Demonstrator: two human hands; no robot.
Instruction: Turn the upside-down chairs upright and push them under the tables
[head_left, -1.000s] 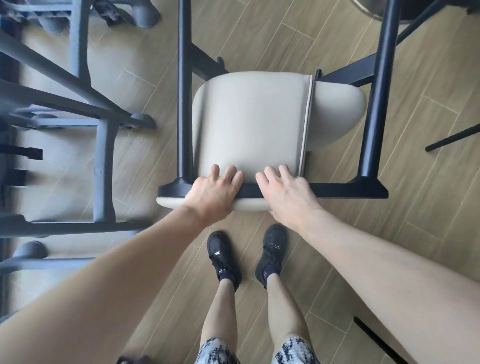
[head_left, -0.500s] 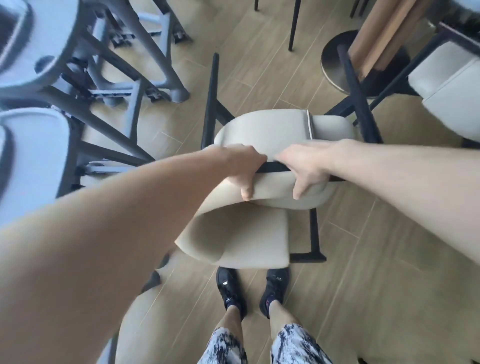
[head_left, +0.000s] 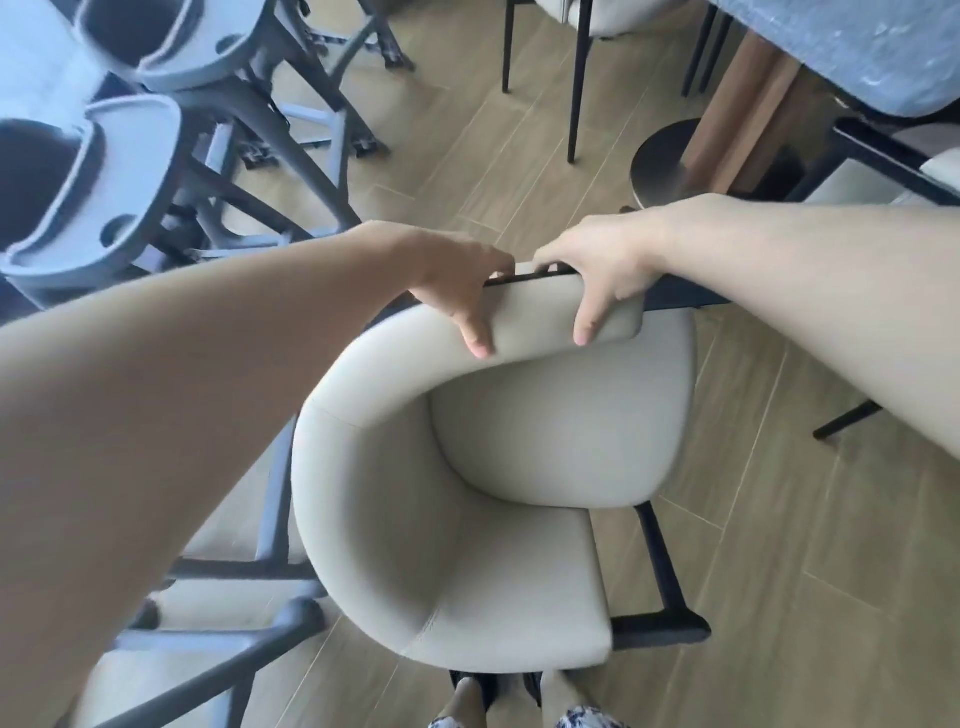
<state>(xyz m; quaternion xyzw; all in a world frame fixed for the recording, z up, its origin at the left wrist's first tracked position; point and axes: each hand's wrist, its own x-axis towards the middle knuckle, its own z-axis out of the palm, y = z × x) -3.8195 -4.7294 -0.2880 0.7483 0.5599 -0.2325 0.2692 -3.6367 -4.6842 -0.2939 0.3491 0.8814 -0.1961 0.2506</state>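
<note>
On the far left of the view, grey plastic high chairs (head_left: 119, 171) stood crowded together on the wood-plank floor (head_left: 779, 571), their trays and crossed legs blurred. Next to them the left hand (head_left: 457, 280) gripped the top edge of a beige upholstered chair (head_left: 467, 493), its fingers curled over the far side and its thumb pressed down the near face of the backrest. That chair filled the middle of the view, directly in front of the person, its rounded back and seat cushion facing up toward the camera and part of its black frame (head_left: 660, 623) showing at the lower right; whether its legs touched the floor could not be told. Just beside the left hand, the right hand (head_left: 602, 270) was clamped on the same top edge in the same way, thumb pointing down the backrest. Beyond the hands a round dark table base (head_left: 665, 166) sat on the floor under a wooden pedestal. At the upper right lay the grey marbled table top (head_left: 852, 47), with another pale chair (head_left: 893, 182) near its edge.
</note>
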